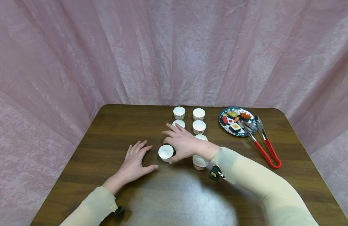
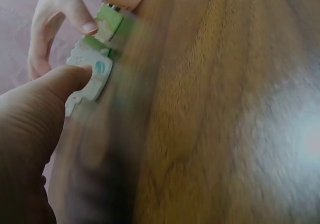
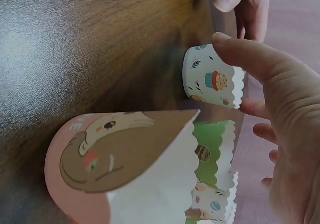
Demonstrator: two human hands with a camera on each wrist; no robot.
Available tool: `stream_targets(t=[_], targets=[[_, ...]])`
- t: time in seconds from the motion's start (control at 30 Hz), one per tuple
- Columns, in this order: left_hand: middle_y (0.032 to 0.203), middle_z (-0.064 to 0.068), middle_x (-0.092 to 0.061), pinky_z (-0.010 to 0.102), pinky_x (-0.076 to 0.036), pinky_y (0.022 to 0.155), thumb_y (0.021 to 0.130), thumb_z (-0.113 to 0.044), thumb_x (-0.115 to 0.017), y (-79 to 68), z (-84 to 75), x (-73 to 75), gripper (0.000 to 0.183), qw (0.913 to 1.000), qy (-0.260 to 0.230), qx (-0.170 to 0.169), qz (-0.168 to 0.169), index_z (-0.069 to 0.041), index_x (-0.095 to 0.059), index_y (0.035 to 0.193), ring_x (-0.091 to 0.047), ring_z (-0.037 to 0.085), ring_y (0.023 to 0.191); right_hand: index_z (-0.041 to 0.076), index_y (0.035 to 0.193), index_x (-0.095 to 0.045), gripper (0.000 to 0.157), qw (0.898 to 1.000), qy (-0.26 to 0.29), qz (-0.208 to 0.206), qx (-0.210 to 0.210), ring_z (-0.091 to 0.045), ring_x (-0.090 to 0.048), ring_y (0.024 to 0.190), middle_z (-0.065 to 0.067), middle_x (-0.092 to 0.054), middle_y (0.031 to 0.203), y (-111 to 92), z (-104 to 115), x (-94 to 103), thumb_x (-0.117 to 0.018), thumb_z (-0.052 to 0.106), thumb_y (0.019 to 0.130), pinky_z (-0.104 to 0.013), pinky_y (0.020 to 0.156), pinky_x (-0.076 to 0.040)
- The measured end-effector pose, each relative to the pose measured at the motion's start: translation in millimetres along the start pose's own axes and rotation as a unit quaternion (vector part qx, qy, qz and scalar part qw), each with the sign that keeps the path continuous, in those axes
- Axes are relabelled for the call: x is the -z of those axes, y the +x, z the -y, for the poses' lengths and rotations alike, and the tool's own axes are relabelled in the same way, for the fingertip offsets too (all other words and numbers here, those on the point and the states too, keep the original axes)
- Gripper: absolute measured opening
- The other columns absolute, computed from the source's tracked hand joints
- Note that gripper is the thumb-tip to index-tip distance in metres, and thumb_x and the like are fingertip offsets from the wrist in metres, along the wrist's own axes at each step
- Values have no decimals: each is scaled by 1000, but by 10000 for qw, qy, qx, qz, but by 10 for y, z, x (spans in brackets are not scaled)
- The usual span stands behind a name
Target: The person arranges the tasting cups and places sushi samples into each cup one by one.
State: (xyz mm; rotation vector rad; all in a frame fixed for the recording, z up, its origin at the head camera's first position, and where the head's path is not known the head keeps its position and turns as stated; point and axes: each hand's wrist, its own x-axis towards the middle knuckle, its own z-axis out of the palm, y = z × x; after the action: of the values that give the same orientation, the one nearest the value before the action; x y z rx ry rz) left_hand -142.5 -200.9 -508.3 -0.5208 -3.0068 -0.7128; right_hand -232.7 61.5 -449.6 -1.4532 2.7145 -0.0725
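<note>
A white paper baking cup [image 1: 165,153] with a scalloped rim stands upright between the two hands. The right hand [image 1: 183,142] reaches over from its right, fingers spread, with the thumb right at the cup's side. In the right wrist view, this cup [image 3: 215,76] shows a cupcake print, and the thumb [image 3: 250,56] overlaps its wall. To the cup's left, the left hand [image 1: 135,164] is held low with fingers extended and thumb apart, holding nothing. Behind the right hand, another cup [image 1: 178,123] is partly hidden. A pink-based cup [image 3: 75,154] with an animal print is close below the right hand.
More baking cups stand in a column: a rear cup [image 1: 199,114], a middle cup [image 1: 199,127] and a front cup [image 1: 199,162]. Another cup [image 1: 179,113] is at the back. At right, red-handled tongs [image 1: 265,153] rest against a patterned plate [image 1: 224,125] bearing sushi-like pieces.
</note>
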Motion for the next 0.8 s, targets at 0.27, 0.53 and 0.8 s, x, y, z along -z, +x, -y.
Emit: stream_targets(t=[0.27,0.53,0.8], targets=[[164,13,-29,64,-3,120,88,-74,-62,-135,99,104,89,9999,74,103,-10,-14,-46,153,-13,38,154,23,127,-66,76,9998,-161,136,-30,-31,-3,157,-4,-37,162,64,30,-36,-80,71,70,-52,124,-6],[164,14,-29,64,-4,119,90,-72,-61,-171,134,106,88,9999,62,128,-12,-13,-45,153,-13,39,154,24,114,-69,62,9998,-102,127,-69,-30,-4,157,-4,-39,161,96,55,-65,-81,67,71,-50,124,-5],[162,14,-33,64,-7,119,90,-69,-64,-181,94,105,87,9997,245,21,22,-11,-46,153,-17,40,152,22,111,-69,56,9996,214,-139,101,-30,-4,157,-5,-39,161,-72,106,44,-82,62,74,-51,124,-6]])
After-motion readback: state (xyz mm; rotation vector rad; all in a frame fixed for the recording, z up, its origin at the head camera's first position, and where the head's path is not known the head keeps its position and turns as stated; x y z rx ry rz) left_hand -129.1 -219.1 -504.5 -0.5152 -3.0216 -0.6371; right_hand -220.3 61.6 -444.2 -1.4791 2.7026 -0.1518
